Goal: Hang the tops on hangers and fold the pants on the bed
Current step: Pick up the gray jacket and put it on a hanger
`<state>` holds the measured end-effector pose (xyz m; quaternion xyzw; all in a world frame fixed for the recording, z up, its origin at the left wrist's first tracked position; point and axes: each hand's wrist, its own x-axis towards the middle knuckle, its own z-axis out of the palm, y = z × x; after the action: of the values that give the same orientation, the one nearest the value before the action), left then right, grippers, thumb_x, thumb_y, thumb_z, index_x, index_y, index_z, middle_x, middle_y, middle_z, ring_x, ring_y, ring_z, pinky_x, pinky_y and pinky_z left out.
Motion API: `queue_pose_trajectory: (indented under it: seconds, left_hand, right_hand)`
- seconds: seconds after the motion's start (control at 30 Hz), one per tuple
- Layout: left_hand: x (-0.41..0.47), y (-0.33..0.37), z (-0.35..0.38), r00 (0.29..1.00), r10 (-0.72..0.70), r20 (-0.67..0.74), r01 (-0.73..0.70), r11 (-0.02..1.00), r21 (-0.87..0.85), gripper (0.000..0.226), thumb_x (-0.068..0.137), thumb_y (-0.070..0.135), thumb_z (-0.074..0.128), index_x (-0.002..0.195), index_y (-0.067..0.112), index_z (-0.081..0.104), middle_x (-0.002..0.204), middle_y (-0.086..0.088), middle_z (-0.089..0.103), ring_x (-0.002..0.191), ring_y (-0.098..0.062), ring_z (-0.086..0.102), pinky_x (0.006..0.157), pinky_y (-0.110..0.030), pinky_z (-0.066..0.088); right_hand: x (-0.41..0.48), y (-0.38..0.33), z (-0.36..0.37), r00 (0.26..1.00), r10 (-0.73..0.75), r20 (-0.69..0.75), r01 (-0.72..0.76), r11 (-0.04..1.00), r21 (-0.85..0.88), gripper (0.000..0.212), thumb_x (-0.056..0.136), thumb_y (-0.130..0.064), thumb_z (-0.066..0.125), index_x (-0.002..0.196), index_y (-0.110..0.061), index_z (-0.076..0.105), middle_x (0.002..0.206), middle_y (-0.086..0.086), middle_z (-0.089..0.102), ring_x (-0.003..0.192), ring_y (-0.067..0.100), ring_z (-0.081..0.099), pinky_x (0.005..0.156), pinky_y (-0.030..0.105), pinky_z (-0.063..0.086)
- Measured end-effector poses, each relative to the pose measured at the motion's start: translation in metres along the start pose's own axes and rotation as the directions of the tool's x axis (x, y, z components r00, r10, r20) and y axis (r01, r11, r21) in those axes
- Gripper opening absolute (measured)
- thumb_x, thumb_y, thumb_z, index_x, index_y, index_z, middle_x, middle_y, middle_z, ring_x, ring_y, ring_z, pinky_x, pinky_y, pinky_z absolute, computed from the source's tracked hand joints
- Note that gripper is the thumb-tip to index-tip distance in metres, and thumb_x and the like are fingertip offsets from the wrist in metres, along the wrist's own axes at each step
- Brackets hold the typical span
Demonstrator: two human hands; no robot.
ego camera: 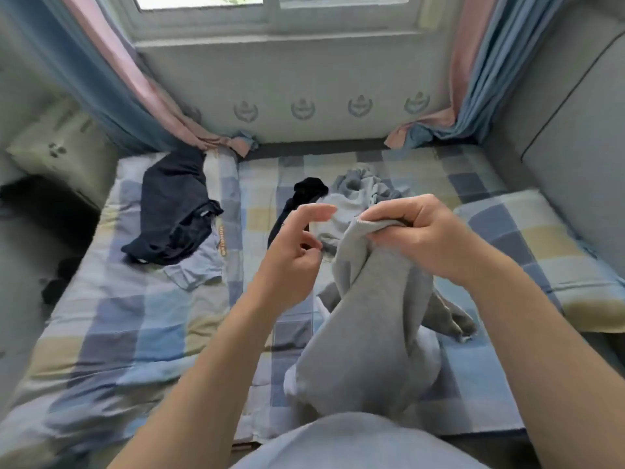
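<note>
My right hand [419, 238] grips the top edge of a grey garment [368, 326], which hangs down in folds onto the checked bed [135, 333]. My left hand [294, 252] hovers just left of it, fingers loosely curled and holding nothing. Behind my hands lies a heap of light grey clothing [358, 191] with a black garment [297, 204] beside it. A dark navy garment [172, 211] lies crumpled at the bed's left, partly on a light blue piece [196, 269]. No hanger is in view.
A checked pillow [541, 252] lies at the right by a grey padded wall [575, 137]. Pink and blue curtains [135, 82] hang at both sides of the window. A dark shape [44, 211] sits off the bed's left edge.
</note>
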<state>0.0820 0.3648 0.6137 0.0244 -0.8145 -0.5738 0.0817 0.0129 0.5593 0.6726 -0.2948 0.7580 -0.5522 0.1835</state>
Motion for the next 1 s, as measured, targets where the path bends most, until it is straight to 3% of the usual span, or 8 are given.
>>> queue_pose_trajectory:
  seconds: [0.1, 0.17, 0.27, 0.37, 0.5, 0.73, 0.87, 1.0]
  left_hand:
    - [-0.006, 0.027, -0.041, 0.989, 0.108, 0.105, -0.110, 0.994, 0.011, 0.059, 0.083, -0.011, 0.050, 0.127, 0.028, 0.060, 0.128, 0.001, 0.059, 0.115, -0.014, 0.056, 0.089, -0.035, 0.052]
    - [-0.011, 0.040, -0.062, 0.980, 0.165, 0.114, -0.165, 0.986, -0.005, 0.048, 0.082, -0.008, 0.053, 0.123, 0.015, 0.063, 0.115, -0.010, 0.064, 0.106, -0.023, 0.060, 0.089, -0.043, 0.049]
    - [-0.018, 0.048, -0.092, 0.976, 0.216, -0.002, -0.216, 0.976, -0.006, 0.021, 0.078, 0.005, 0.055, 0.098, -0.003, 0.059, 0.091, -0.024, 0.058, 0.085, -0.038, 0.054, 0.076, -0.056, 0.046]
    - [-0.021, 0.045, -0.118, 0.956, 0.274, -0.100, -0.272, 0.962, 0.036, 0.020, 0.079, 0.014, 0.063, 0.078, 0.001, 0.048, 0.079, -0.021, 0.047, 0.073, -0.032, 0.043, 0.067, -0.049, 0.039]
    - [-0.023, 0.037, -0.155, 0.962, 0.240, -0.128, -0.238, 0.971, 0.026, 0.036, 0.080, 0.033, 0.070, 0.066, 0.015, 0.042, 0.064, 0.007, 0.037, 0.061, -0.011, 0.035, 0.059, -0.030, 0.031]
    - [-0.025, 0.008, -0.208, 0.987, 0.104, -0.126, -0.084, 0.984, 0.156, 0.047, 0.075, 0.050, 0.076, 0.064, 0.019, 0.043, 0.060, 0.010, 0.036, 0.055, -0.010, 0.036, 0.054, -0.029, 0.030]
    - [-0.031, -0.005, -0.222, 0.999, 0.031, -0.038, -0.026, 0.992, 0.123, 0.046, 0.076, 0.051, 0.075, 0.063, 0.020, 0.043, 0.063, 0.006, 0.035, 0.058, -0.011, 0.034, 0.055, -0.030, 0.026]
    - [-0.029, -0.001, -0.213, 0.989, 0.122, -0.078, -0.118, 0.991, 0.062, 0.046, 0.086, 0.048, 0.067, 0.067, 0.015, 0.042, 0.059, 0.005, 0.033, 0.051, -0.011, 0.030, 0.045, -0.025, 0.026]
  right_hand:
    - [0.022, -0.045, 0.020, 0.991, -0.104, 0.080, 0.107, 0.994, -0.037, 0.037, 0.083, 0.001, 0.061, 0.089, -0.030, 0.080, 0.088, 0.005, 0.076, 0.082, 0.013, 0.064, 0.076, 0.029, 0.051]
    - [0.035, -0.072, 0.032, 0.981, -0.164, 0.109, 0.171, 0.983, -0.061, 0.041, 0.083, 0.004, 0.062, 0.085, -0.033, 0.079, 0.089, -0.001, 0.077, 0.083, 0.007, 0.066, 0.078, 0.024, 0.052]
    - [0.051, -0.106, 0.047, 0.962, -0.249, 0.112, 0.262, 0.958, -0.119, 0.050, 0.085, 0.014, 0.062, 0.084, -0.034, 0.078, 0.092, -0.001, 0.077, 0.085, 0.005, 0.067, 0.081, 0.022, 0.053]
    - [0.063, -0.138, 0.054, 0.943, -0.314, 0.108, 0.329, 0.928, -0.175, 0.045, 0.085, 0.015, 0.060, 0.087, -0.027, 0.076, 0.089, -0.005, 0.077, 0.084, 0.004, 0.067, 0.080, 0.023, 0.052]
    - [0.082, -0.172, 0.053, 0.922, -0.365, 0.132, 0.388, 0.868, -0.311, 0.042, 0.086, 0.013, 0.062, 0.094, -0.026, 0.074, 0.086, -0.019, 0.075, 0.083, -0.006, 0.066, 0.080, 0.013, 0.052]
    - [0.135, -0.171, 0.028, 0.941, -0.326, 0.087, 0.326, 0.812, -0.485, 0.031, 0.090, -0.004, 0.069, 0.095, -0.034, 0.075, 0.092, -0.025, 0.074, 0.091, -0.008, 0.066, 0.082, 0.009, 0.049]
    - [0.159, -0.145, 0.014, 0.949, -0.314, 0.033, 0.287, 0.813, -0.507, 0.020, 0.091, -0.005, 0.069, 0.094, -0.023, 0.077, 0.093, -0.010, 0.075, 0.087, 0.000, 0.067, 0.081, 0.016, 0.049]
    - [0.167, -0.107, 0.027, 0.957, -0.289, -0.003, 0.251, 0.837, -0.487, 0.017, 0.088, -0.004, 0.072, 0.080, -0.019, 0.071, 0.075, 0.000, 0.068, 0.065, 0.000, 0.055, 0.065, 0.018, 0.045]
